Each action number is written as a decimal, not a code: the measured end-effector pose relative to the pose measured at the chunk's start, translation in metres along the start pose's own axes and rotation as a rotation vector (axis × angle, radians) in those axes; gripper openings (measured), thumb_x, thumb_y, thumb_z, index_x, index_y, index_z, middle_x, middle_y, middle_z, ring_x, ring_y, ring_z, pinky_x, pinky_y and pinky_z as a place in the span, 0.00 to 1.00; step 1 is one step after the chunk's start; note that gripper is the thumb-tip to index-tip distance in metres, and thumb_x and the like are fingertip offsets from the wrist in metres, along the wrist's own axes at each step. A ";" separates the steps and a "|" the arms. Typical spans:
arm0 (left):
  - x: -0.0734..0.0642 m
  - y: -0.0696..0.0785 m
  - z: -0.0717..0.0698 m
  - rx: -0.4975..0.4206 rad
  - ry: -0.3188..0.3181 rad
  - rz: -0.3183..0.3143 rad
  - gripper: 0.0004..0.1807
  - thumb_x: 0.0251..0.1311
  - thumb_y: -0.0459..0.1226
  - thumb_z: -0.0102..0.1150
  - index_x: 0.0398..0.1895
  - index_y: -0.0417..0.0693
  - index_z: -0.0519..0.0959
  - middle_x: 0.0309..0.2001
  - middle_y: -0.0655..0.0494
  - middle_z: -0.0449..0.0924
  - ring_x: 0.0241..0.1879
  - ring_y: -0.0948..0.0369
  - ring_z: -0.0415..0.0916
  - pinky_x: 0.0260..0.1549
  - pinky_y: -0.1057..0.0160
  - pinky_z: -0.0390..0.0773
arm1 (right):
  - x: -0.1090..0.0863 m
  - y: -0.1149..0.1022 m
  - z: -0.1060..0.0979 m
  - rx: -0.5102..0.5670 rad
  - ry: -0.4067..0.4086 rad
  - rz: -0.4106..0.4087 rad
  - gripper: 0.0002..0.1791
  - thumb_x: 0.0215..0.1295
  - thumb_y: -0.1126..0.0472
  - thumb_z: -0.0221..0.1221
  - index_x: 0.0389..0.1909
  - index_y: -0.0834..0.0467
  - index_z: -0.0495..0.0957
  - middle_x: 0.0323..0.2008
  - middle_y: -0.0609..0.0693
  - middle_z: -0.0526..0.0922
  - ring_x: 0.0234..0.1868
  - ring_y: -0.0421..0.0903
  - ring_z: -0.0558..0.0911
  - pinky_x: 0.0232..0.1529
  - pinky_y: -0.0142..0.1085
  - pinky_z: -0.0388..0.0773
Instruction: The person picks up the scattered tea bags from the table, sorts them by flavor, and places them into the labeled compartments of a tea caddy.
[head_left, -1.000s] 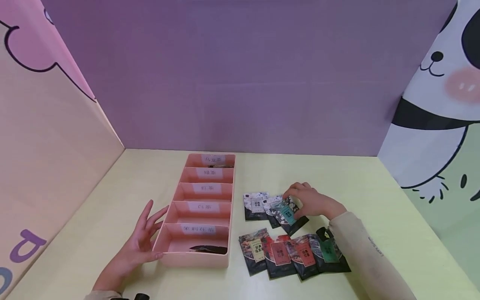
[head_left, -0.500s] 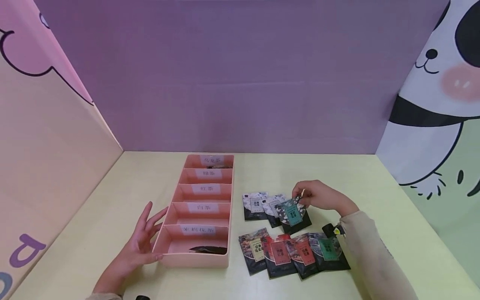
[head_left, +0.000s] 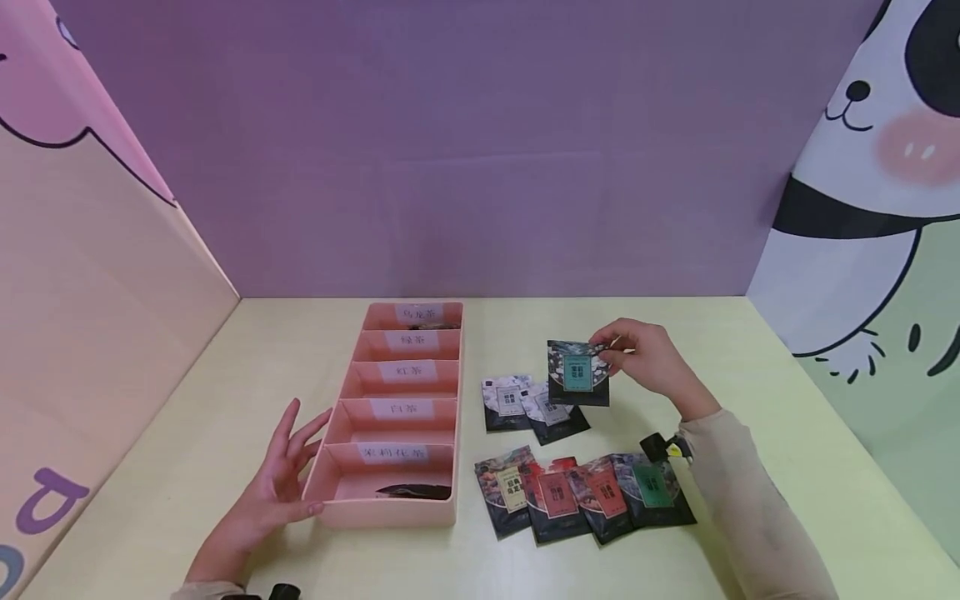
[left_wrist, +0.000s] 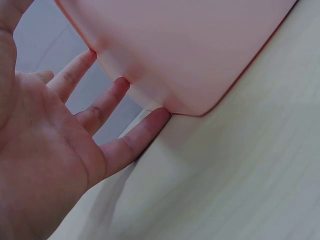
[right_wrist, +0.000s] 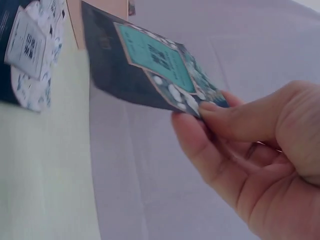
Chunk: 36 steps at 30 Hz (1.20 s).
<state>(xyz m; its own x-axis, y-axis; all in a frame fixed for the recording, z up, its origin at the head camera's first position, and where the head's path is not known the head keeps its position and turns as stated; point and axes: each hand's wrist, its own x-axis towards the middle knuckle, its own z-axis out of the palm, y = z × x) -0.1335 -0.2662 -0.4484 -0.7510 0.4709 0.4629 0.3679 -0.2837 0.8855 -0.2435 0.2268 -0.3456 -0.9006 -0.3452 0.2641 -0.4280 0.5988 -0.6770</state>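
Note:
My right hand pinches a tea sachet with a teal label by its edge, between thumb and fingers. In the right wrist view that sachet is held up, tilted. My left hand has its fingers spread and rests against the left side of the pink compartment box. Its fingertips touch the box wall in the left wrist view. Two sachets with white labels, one at the left and one overlapping it, lie below the held sachet.
A fanned row of sachets lies nearer the front: yellow label, red labels, and a green label. Dark sachets lie in the box's nearest and farthest compartments. Paper labels mark each compartment. A purple panel stands behind the table.
My right hand has lifted the teal-labelled sachet off the white-labelled ones, up and away toward the back. My left hand has stayed at the box.

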 end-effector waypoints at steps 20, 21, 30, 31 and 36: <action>0.004 0.003 0.001 0.001 0.000 -0.041 0.66 0.51 0.17 0.60 0.79 0.56 0.24 0.77 0.62 0.51 0.70 0.63 0.59 0.60 0.67 0.67 | -0.005 -0.069 0.032 0.144 0.120 -0.291 0.12 0.60 0.78 0.63 0.43 0.66 0.83 0.36 0.54 0.82 0.31 0.46 0.86 0.32 0.34 0.83; 0.004 0.003 0.001 0.002 0.001 -0.043 0.66 0.52 0.17 0.60 0.79 0.56 0.24 0.77 0.63 0.51 0.70 0.63 0.59 0.60 0.67 0.67 | -0.005 -0.072 0.036 0.160 0.121 -0.317 0.12 0.59 0.78 0.64 0.43 0.66 0.83 0.35 0.54 0.81 0.31 0.46 0.86 0.32 0.34 0.83; 0.004 0.001 -0.002 -0.013 -0.027 -0.002 0.65 0.52 0.15 0.58 0.79 0.55 0.24 0.78 0.60 0.50 0.70 0.62 0.58 0.60 0.66 0.68 | -0.005 -0.102 0.086 0.341 0.063 -0.561 0.12 0.59 0.81 0.62 0.40 0.65 0.82 0.32 0.53 0.80 0.32 0.46 0.84 0.31 0.34 0.83; 0.004 0.000 -0.003 -0.016 -0.032 0.005 0.65 0.52 0.15 0.57 0.79 0.54 0.23 0.78 0.60 0.50 0.70 0.62 0.58 0.61 0.66 0.67 | -0.005 -0.105 0.090 0.354 0.048 -0.563 0.12 0.59 0.81 0.61 0.40 0.65 0.82 0.32 0.53 0.79 0.33 0.45 0.84 0.32 0.34 0.83; 0.001 0.002 -0.002 0.006 -0.011 -0.016 0.65 0.52 0.15 0.57 0.79 0.55 0.23 0.77 0.62 0.51 0.69 0.64 0.59 0.60 0.67 0.68 | -0.006 -0.122 0.110 0.391 -0.033 -0.579 0.12 0.60 0.79 0.61 0.42 0.64 0.81 0.34 0.53 0.79 0.36 0.44 0.83 0.34 0.32 0.82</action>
<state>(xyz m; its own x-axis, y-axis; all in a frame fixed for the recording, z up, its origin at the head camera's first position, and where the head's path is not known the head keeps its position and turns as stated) -0.1344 -0.2678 -0.4466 -0.7506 0.4843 0.4494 0.3597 -0.2710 0.8928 -0.1775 0.0766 -0.3400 -0.5302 -0.5561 0.6400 -0.7744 0.0102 -0.6326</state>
